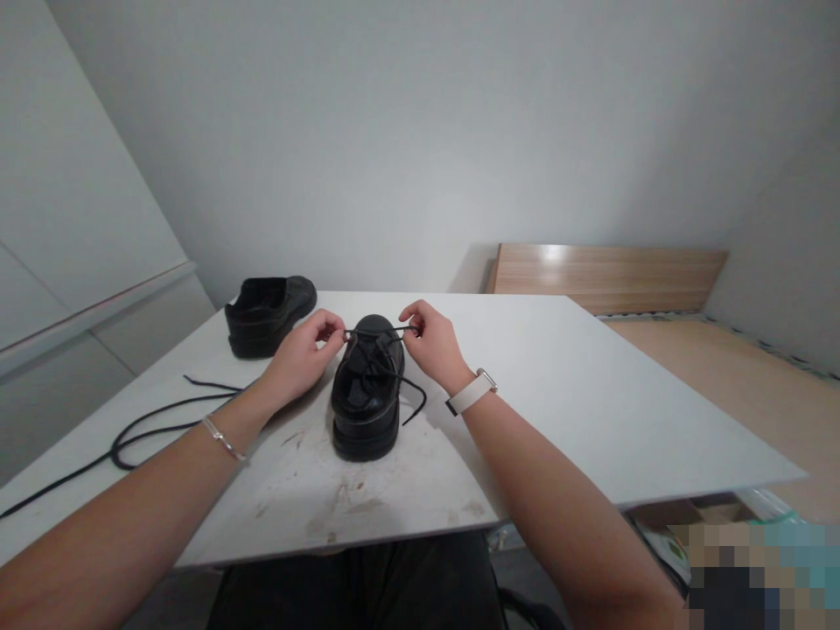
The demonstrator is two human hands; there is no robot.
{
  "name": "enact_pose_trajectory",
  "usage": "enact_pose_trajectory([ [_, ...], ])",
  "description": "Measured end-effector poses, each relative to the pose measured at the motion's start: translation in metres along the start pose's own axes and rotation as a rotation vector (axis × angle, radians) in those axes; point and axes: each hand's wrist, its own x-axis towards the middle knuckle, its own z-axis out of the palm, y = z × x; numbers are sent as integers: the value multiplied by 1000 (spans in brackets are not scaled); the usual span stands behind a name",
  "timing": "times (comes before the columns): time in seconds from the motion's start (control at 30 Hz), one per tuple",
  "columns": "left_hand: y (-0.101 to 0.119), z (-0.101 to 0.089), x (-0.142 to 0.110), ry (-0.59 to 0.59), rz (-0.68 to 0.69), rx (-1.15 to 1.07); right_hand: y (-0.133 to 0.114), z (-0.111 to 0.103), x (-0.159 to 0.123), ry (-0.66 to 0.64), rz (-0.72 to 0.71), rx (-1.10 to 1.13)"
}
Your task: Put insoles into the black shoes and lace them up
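Note:
A black leather shoe [367,394] stands on the white table [577,394], heel towards me. My left hand [303,354] pinches one end of its black shoelace [377,332] at the shoe's left side. My right hand [433,343], with a white watch strap on the wrist, pinches the other end at the right. The lace runs taut between both hands across the top of the shoe. A loose part of it trails down to the table on the shoe's right.
A second black shoe [266,313] sits at the table's far left. A separate long black lace [150,429] lies looped on the left of the table. Smudges mark the near table edge. A wooden bed frame [610,276] stands behind on the right.

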Motion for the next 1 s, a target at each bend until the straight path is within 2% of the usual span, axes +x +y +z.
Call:
enact_pose_trajectory([
  [0.1,-1,-1,1,-4,-52,-191,6,-2,5,117,74,-9],
  [0.2,-3,-2,1,-12,-45,-229,10,-2,10,196,184,193],
  [0.37,-7,-4,2,23,-56,-26,3,1,12,67,414,665],
  [0.47,-3,-5,2,11,-97,-121,0,6,11,97,424,824],
  [0.57,5,-4,1,49,-128,-270,6,11,11,195,329,839],
  [0.67,10,-4,0,87,-137,-285,13,13,13,322,151,687],
  [0.77,10,-8,-1,140,-94,-164,14,10,12,457,-26,475],
  [0.87,9,-13,-1,161,-12,57,10,5,9,559,-190,360],
  [0.93,8,-17,0,100,1,199,7,2,7,603,-267,309],
  [1.0,8,-20,2,-41,-34,305,3,-1,5,642,-312,269],
])
